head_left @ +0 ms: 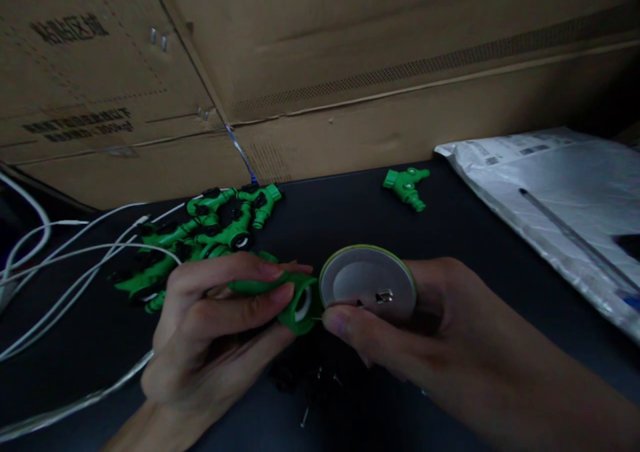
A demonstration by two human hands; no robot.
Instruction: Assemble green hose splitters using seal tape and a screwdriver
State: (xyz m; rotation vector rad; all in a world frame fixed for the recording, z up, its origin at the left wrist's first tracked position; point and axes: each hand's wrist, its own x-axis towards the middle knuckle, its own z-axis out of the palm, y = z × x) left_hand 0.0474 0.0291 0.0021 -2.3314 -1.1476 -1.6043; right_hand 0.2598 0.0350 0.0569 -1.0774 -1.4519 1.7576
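My left hand (215,332) is closed around a green plastic Y-shaped hose connector (295,315). Its round opening, with a white ring inside, faces right. Between the fingers of my right hand (415,332) is a round pin-back badge (360,279), its metal back and clasp turned toward me. The badge's thin pin points left at the connector's opening; whether it touches cannot be made out. Small dark parts and a few shiny metal bits (320,375) lie on the black table below my hands, too dim to name.
Several green connectors with black valves (215,229) are heaped at the left among white cables (100,265). Another green connector (407,187) lies alone farther back. At the right a white plastic mailer (550,172) carries a pen (575,235). Cardboard boxes (350,52) stand behind the table.
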